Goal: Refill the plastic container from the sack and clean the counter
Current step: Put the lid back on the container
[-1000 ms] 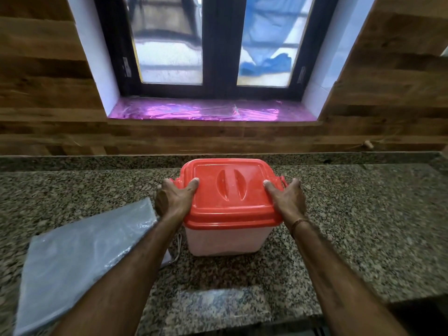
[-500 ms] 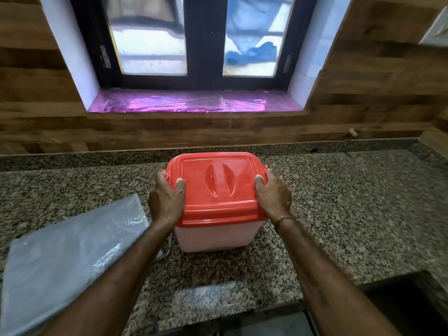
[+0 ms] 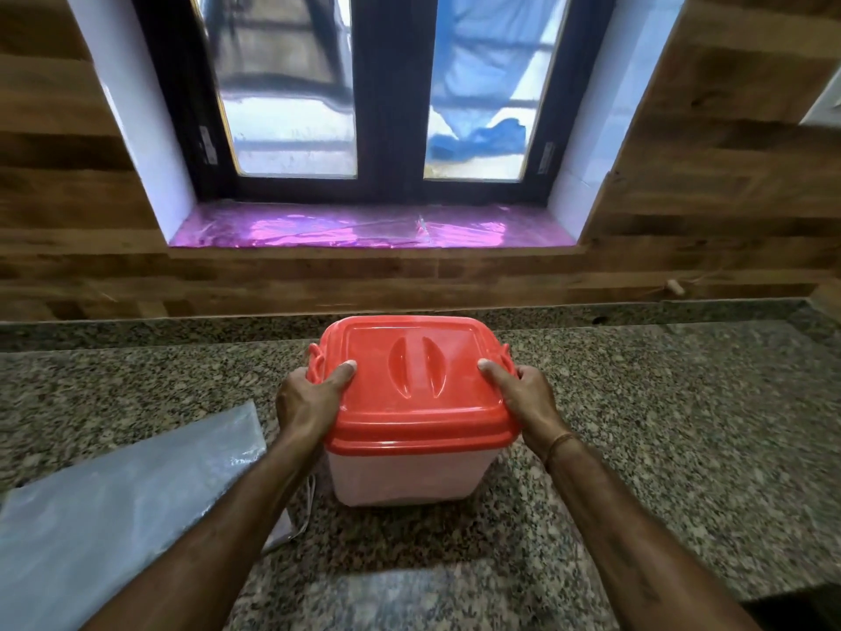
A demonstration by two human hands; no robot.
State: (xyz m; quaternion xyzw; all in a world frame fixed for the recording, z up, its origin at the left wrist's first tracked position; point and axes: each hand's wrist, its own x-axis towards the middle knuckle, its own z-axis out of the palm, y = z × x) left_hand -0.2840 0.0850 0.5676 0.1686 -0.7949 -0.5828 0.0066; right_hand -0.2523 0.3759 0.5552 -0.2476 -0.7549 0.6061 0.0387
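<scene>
Mid-frame, our left grip (image 3: 309, 400) and right grip (image 3: 523, 398) clasp the red lid (image 3: 364, 343), which we probably must unlatch next

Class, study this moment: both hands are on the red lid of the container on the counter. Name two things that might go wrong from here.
1. The left hand and right hand grip the red lid at its sides; if it pops free unevenly, the container may tip or slide on the granite counter.
2. The left forearm crosses the grey plastic bag lying toward the counter's near side; it might get brushed off.
</scene>
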